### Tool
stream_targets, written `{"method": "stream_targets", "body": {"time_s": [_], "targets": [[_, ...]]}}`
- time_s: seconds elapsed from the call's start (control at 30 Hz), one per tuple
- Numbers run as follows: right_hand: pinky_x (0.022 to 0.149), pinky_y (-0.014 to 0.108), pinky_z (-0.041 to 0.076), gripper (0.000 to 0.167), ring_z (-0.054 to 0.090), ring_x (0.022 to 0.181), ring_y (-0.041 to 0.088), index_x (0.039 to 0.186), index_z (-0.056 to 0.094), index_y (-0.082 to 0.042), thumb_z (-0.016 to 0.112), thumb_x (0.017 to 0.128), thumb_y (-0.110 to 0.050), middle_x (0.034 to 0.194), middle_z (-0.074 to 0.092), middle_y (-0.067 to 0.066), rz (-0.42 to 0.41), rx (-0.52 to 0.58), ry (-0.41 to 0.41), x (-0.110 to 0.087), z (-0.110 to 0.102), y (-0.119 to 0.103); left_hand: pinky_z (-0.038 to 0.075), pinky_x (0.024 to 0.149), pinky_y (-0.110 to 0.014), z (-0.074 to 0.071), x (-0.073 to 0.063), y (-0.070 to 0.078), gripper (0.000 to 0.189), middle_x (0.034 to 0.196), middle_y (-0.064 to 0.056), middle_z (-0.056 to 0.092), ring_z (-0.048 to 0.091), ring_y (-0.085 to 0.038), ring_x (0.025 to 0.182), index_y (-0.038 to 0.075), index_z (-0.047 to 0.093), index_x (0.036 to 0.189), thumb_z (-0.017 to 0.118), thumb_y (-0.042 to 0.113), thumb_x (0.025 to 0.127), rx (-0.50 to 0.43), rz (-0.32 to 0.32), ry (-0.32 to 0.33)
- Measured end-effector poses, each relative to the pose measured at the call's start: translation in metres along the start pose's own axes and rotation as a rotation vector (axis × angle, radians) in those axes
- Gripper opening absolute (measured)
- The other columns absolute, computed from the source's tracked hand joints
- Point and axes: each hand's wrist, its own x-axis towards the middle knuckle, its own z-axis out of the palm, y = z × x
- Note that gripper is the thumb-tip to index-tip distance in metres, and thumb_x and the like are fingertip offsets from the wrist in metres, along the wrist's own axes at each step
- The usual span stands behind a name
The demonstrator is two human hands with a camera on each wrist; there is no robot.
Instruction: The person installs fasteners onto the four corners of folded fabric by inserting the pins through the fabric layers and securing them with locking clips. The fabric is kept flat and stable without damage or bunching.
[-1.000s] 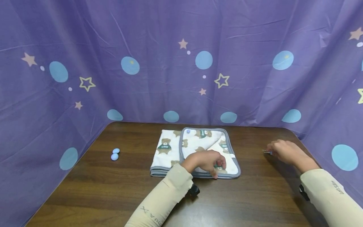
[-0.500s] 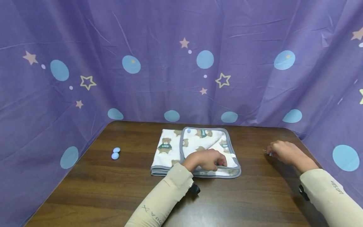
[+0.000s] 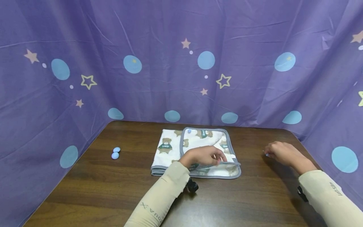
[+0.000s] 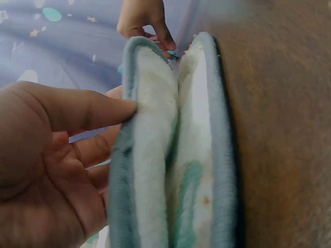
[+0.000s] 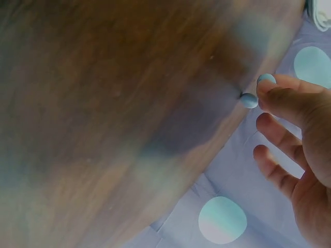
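A folded white blanket (image 3: pixel 167 154) with a bear print and grey-blue trim lies mid-table. My left hand (image 3: pixel 204 155) pinches the trimmed front edge of its upper layer between thumb and fingers. In the left wrist view that edge stands raised, and a gap shows between two plush layers of the blanket (image 4: pixel 194 155). At the table's right side, my right hand (image 3: pixel 282 153) pinches a small blue rounded cap (image 5: pixel 267 78) between thumb and index finger, with its other fingers loosely bent. A second blue cap (image 5: pixel 249 101) sits right beside those fingertips.
Two light-blue caps (image 3: pixel 115 155) lie together at the left of the brown wooden table (image 3: pixel 85 189). Another blue cap (image 3: pixel 189 131) is on the blanket's far left fold corner. A purple patterned curtain (image 3: pixel 170 63) surrounds the table's back and sides.
My left fingers have taken the blanket's front edge and lifted it up and back. My right hand has stayed nearly in place, and the thin metal prongs seen by its fingertips now barely show.
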Motion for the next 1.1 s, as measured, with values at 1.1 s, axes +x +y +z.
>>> {"method": "stream_targets", "body": {"time_s": [1.1], "targets": [[0.084,0.043,0.056,0.018,0.07,0.095,0.02,0.098,0.078,-0.017,0.081,0.086,-0.005,0.101,0.074,-0.005,-0.133,0.118,0.23,0.071,-0.047,-0.067,0.04,0.06,-0.022,-0.047,-0.032,-0.015,0.049,0.138,-0.003,0.063,0.04,-0.01,0.064,0.012,0.066,0.138,0.057,-0.009,0.094,-0.457,-0.003,0.411]]}}
